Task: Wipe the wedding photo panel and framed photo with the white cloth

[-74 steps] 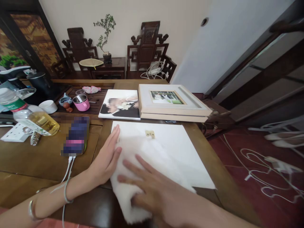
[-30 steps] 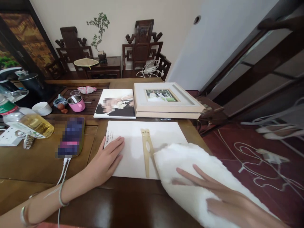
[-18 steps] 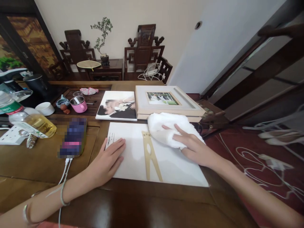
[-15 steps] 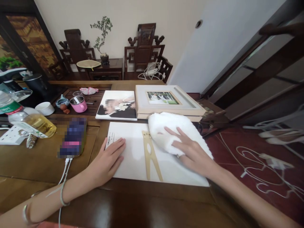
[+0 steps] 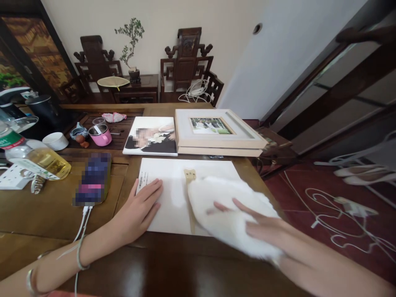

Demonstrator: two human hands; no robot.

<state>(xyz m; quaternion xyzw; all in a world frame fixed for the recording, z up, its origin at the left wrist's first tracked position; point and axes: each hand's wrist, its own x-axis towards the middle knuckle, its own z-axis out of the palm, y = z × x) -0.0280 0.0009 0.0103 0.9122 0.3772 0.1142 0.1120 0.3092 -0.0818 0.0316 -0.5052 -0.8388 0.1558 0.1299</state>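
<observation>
Your left hand (image 5: 140, 208) lies flat and open on the white board (image 5: 167, 177), centre frame on the desk (image 5: 46, 206). Your right hand (image 5: 262, 231), fingers spread, presses a cloth (image 5: 222, 206) over the board's right half. Wiping looks underway; the left half lies uncovered.

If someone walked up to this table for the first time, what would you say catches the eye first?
First the fluffy white cloth, blurred under the right hand on the right half of the white board. The left hand lies flat on the board's left side. Behind the board sits a pale framed photo beside an unframed print.
</observation>
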